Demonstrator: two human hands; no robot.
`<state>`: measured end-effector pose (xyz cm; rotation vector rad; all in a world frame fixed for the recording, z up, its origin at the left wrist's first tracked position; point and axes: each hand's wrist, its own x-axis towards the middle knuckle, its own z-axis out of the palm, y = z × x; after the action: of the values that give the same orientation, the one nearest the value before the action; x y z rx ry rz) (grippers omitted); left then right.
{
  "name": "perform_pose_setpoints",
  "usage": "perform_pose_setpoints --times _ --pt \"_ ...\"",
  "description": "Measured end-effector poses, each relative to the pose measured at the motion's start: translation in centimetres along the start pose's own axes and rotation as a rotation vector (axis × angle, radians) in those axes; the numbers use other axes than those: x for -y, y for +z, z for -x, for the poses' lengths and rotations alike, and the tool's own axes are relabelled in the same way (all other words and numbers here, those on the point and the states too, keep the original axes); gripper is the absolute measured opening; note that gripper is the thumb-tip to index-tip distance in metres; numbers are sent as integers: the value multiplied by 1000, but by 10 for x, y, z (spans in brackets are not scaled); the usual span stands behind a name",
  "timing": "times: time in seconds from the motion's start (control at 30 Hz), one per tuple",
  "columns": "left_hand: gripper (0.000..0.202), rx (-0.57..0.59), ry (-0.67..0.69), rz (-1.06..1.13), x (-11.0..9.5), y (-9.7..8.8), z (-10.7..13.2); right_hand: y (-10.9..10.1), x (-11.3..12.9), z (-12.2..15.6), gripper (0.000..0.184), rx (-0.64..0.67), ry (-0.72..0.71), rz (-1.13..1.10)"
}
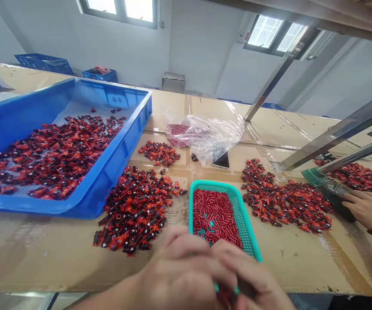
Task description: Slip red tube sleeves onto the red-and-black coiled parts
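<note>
My left hand point(186, 269) and my right hand point(250, 280) are pressed together at the bottom edge, just in front of a teal basket point(252, 239) filled with small red tubes point(214, 215). Both hands are closed in a pinch; something small and red with a teal bit shows between the fingers, too blurred to name. A heap of red-and-black parts point(136, 211) lies on the table left of the basket, close to my left hand.
A big blue crate point(121, 146) with more such parts sits at left. Further heaps point(285, 202) point(159, 153) lie right and behind. A plastic bag point(205, 133), a phone point(220, 158), slanted metal bars point(334, 133) and another person's hand point(368, 209) are at right.
</note>
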<state>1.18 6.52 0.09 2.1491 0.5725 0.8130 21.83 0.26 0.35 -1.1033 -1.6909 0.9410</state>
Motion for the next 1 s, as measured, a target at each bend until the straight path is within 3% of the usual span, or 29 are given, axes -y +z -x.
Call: perform_pose_setpoints --times 0.07,0.13,0.23,0.33,0.4,0.5,0.6,0.7,0.8,1.0 --pt "10 -13 30 -153 19 -18 -24 -32 -17 -2 48 -144 48 336" --pt "6 32 -46 -390 43 -37 -47 -72 -43 -5 51 -323 111 756" --pt "13 65 -116 -532 81 -54 -75 -128 -88 -11 70 -481 182 950" --pt "7 134 -133 -606 107 -49 -92 -154 -114 -18 78 -544 203 1042" --pt "16 163 -134 -615 116 -41 -99 -149 -111 -21 72 -541 172 1073" --pt "16 152 -122 -576 115 -37 -103 -114 -83 -19 44 -389 61 1048" --pt "9 63 -102 -475 100 -48 -96 -66 -56 -12 19 -112 -48 973" --pt "16 -40 -91 -332 78 -61 -77 -32 -52 -6 13 44 -96 956" --pt "12 -121 -109 -202 53 -64 -49 -22 -61 -3 16 90 -104 964" --pt "22 -264 -146 -4 17 -49 -4 -28 -54 -9 20 121 -100 853"
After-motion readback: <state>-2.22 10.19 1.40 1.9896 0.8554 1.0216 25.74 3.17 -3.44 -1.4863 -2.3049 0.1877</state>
